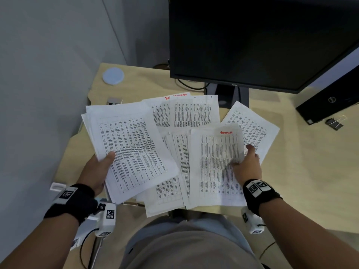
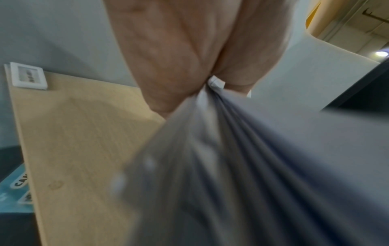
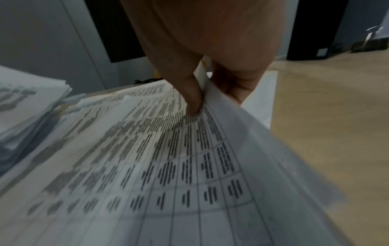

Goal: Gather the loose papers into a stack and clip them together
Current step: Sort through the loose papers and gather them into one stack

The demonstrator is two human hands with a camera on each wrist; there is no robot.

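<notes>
Gathering is under way: a partial stack is pinched by the left hand at nine o'clock, a loose sheet by the right hand at three. Merging is called for next; the binder clip waits at two o'clock.

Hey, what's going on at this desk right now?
A person is gathering printed papers. The left hand holds a stack of sheets, and the right hand pinches another sheet lifted from the loose papers spread on the desk. The binder clip lies unused beside the computer.
</notes>
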